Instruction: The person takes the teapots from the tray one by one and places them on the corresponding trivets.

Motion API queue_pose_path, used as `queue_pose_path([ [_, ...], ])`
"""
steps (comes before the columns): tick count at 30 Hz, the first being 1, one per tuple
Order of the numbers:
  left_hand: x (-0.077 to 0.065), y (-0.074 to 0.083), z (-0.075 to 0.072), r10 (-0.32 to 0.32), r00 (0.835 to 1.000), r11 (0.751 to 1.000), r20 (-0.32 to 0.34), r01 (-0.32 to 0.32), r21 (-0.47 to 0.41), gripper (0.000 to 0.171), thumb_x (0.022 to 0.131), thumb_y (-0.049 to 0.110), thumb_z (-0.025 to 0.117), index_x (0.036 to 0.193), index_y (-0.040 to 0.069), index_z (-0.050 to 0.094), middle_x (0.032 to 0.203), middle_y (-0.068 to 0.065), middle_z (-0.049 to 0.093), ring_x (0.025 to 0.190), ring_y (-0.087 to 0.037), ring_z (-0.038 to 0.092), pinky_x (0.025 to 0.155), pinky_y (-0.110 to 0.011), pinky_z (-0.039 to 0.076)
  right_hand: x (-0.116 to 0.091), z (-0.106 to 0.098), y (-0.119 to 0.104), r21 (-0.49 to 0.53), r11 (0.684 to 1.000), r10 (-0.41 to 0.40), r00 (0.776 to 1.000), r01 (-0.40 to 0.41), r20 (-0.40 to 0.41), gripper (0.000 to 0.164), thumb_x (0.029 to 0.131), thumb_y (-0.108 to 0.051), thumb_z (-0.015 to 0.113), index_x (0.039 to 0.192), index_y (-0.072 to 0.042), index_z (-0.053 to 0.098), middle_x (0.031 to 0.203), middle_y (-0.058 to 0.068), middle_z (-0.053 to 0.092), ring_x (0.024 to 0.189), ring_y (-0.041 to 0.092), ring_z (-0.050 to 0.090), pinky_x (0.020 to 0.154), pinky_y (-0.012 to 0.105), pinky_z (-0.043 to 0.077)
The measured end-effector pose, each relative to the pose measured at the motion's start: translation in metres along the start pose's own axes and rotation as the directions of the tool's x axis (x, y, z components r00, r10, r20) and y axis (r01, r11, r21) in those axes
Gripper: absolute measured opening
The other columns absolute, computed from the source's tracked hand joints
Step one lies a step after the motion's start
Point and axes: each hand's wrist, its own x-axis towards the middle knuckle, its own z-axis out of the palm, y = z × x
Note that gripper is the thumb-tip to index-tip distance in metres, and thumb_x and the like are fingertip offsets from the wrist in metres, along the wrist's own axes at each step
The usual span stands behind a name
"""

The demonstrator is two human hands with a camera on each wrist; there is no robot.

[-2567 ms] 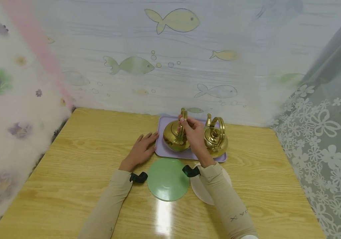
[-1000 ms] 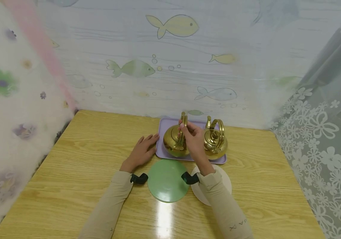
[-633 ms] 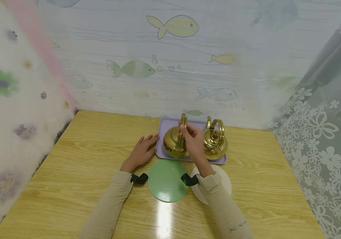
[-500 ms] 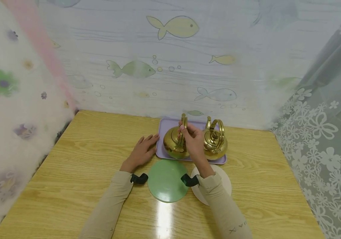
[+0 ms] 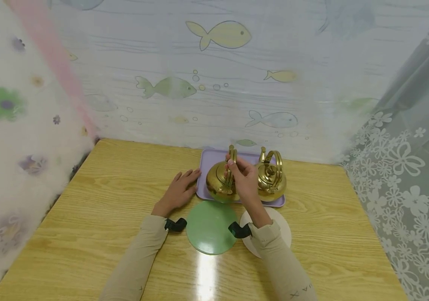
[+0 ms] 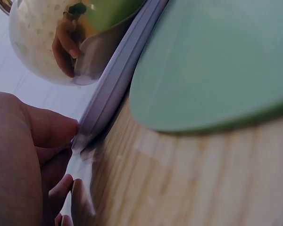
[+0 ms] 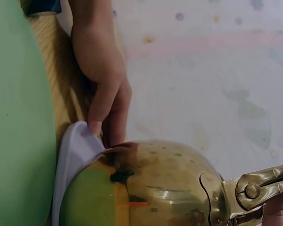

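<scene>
While the wooden table (image 5: 86, 217) bears the purple tray (image 5: 208, 157), the left brass kettle (image 5: 217, 184) is over its near part, contact unclear, beside the other kettle (image 5: 272, 184); my left hand (image 5: 178, 190), fingers spread, touches the tray, my right hand (image 5: 245, 179) pinching the handle (image 7: 269, 183)

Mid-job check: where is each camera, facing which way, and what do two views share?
Head: on the person's head, facing forward and down at the gripped kettle, tray and green plate; left hand, right hand and sleeves show.
Left wrist: on that wrist, looking at the tray's edge beside the green plate; part of the left hand shows.
Right wrist: on that wrist, looking past the gripped kettle towards the left hand; right fingers show.
Both wrist views share the gripped kettle, tray, green plate and left hand.
</scene>
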Motion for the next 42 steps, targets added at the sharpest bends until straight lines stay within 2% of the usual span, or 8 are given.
queue_pose_path([
  [4,0.001,0.001,0.000,-0.001,1.000,1.000,0.001,0.001,-0.001,0.054,0.102,0.020,0.055,0.153,0.002,0.046,0.159,-0.013,0.043,0.149,-0.040,0.034,0.125,-0.060,0.013,-0.003,0.000,-0.001,-0.014,1.000,-0.002,1.000,0.002,-0.002,0.032,0.103,-0.009,0.060,0.123,0.016,0.065,0.096,-0.004,0.074,0.086,0.019,0.066,0.070,0.023,0.059],
  [13,0.001,0.001,0.000,-0.010,1.000,1.000,0.004,0.010,-0.005,0.054,0.103,0.019,0.054,0.153,0.002,0.045,0.159,-0.013,0.043,0.149,-0.040,0.034,0.125,-0.060,0.011,-0.009,-0.001,-0.003,-0.016,1.000,-0.011,1.000,0.011,0.006,0.037,0.103,-0.007,0.058,0.127,0.021,0.059,0.102,-0.006,0.074,0.087,0.016,0.065,0.071,0.022,0.059],
  [22,0.001,0.002,-0.001,-0.017,1.000,1.000,0.016,0.017,-0.008,0.053,0.103,0.021,0.053,0.153,0.002,0.046,0.159,-0.013,0.043,0.150,-0.040,0.033,0.125,-0.059,0.011,-0.019,-0.002,-0.009,-0.001,1.000,0.017,1.000,-0.017,-0.006,0.029,0.103,-0.005,0.058,0.122,0.016,0.064,0.098,-0.003,0.073,0.086,0.019,0.066,0.070,0.023,0.058],
  [33,0.001,0.001,-0.001,-0.009,1.000,1.000,0.012,0.009,0.005,0.053,0.104,0.021,0.054,0.152,0.002,0.046,0.159,-0.014,0.042,0.150,-0.040,0.032,0.125,-0.060,0.011,-0.027,-0.001,-0.009,-0.018,1.000,0.016,1.000,-0.016,-0.003,0.030,0.103,-0.007,0.059,0.122,0.015,0.065,0.097,0.001,0.072,0.088,0.020,0.065,0.070,0.023,0.059],
  [42,0.002,0.001,-0.001,-0.011,1.000,1.000,0.021,0.011,0.002,0.053,0.105,0.023,0.053,0.153,0.001,0.045,0.160,-0.013,0.042,0.150,-0.040,0.032,0.125,-0.060,0.010,-0.033,0.003,-0.009,0.019,1.000,0.019,1.000,-0.019,0.003,0.034,0.103,-0.005,0.058,0.123,0.023,0.059,0.095,-0.003,0.072,0.085,0.016,0.064,0.069,0.022,0.057],
])
